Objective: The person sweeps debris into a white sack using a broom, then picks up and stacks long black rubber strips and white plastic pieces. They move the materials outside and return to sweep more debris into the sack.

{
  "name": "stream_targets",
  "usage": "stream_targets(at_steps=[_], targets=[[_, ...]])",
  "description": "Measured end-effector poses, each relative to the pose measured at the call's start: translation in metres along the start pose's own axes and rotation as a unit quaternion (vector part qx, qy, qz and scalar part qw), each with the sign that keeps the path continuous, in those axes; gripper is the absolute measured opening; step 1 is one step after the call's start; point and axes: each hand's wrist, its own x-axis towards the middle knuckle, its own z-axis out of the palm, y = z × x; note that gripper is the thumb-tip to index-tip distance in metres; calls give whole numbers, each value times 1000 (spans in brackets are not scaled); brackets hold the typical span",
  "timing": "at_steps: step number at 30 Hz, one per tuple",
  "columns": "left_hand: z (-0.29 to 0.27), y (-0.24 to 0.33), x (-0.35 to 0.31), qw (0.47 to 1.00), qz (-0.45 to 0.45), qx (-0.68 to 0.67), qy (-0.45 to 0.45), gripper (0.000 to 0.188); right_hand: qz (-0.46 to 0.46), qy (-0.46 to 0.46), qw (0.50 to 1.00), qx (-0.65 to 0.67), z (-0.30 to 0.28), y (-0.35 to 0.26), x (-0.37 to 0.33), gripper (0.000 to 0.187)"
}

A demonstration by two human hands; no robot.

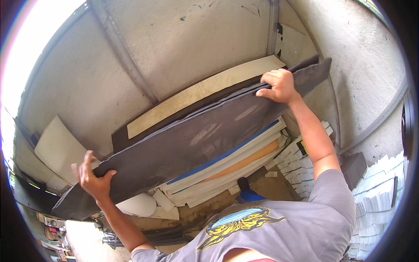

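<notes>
A long dark grey sheet (174,135) with a rough upper edge slants across the view, rising from lower left to upper right. More than one dark layer shows along its top edge at the right. My right hand (279,86) is closed over that edge, fingers bent over the top and thumb on the near face. Toward the left end, my left hand (94,180) is at the same edge with fingers spread and pointing up. Its thumb lies against the near face. Behind the dark sheet leans a cream board (205,94).
Below the dark sheet lie stacked white, blue and tan sheets (235,161). Piles of white pieces (379,196) stand at the right. A pale panel (59,148) leans at the left against the wall (196,39), which has metal posts. My shoe (243,184) shows on the brown floor.
</notes>
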Motion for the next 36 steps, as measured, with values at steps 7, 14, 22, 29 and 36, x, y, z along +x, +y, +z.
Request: stream_targets(at_steps=[7, 14, 22, 29, 36], targets=[[153, 14, -24, 975, -68, 28, -207, 67, 86, -220, 972, 14, 107, 87, 12, 74], [275, 57, 55, 947, -93, -20, -307, 71, 129, -323, 937, 26, 193, 161, 27, 73], [392, 44, 87, 922, -110, -10, -371, 81, 184, -396, 898, 53, 324, 198, 37, 75], [485, 71, 46, 942, -91, -45, -321, 93, 129, -288, 948, -40, 445, 209, 16, 55], [485, 188, -15, 904, -23, -44, -425, 107, 179, -194, 964, -15, 457, 146, -77, 67]])
